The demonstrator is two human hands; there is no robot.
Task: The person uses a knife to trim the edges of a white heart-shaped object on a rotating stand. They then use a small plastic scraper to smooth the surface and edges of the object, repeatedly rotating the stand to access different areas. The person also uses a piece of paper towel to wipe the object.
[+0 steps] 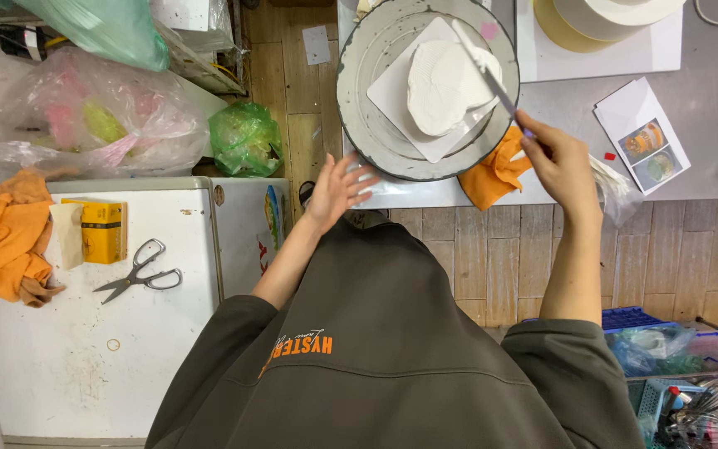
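A white heart-shaped cake point(444, 87) sits on a white square board point(392, 91) on a round grey turntable point(359, 100), at the far side of the grey table point(708, 108). The right hand point(560, 162) pinches a long spatula point(485, 71) whose blade lies over the cake. The left hand point(338, 189) has its fingers spread and touches the near left rim of the turntable. An orange cloth point(492, 176) lies just beside the turntable, on the near right. Scissors point(139, 273) lie well apart on the left.
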